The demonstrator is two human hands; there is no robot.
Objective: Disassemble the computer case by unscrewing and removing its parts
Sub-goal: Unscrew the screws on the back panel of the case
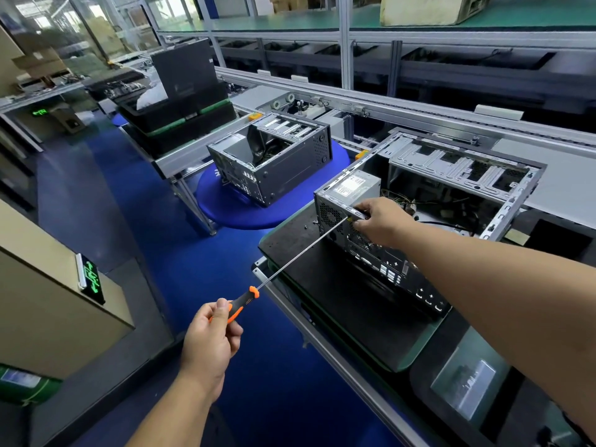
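Note:
An open grey computer case lies on its side on a black mat, rear panel toward me. A silver power supply sits in its near left corner. My left hand grips the orange and black handle of a long screwdriver, whose thin shaft runs up to the right and ends at the rear panel beside the power supply. My right hand rests on the case's rear top edge, with fingers curled at the screwdriver's tip. Whether they pinch a screw is hidden.
A second open case stands on a round blue stool top behind the mat. Black trays are stacked at the back left. A conveyor rail runs behind. A beige cabinet stands at left, over blue floor.

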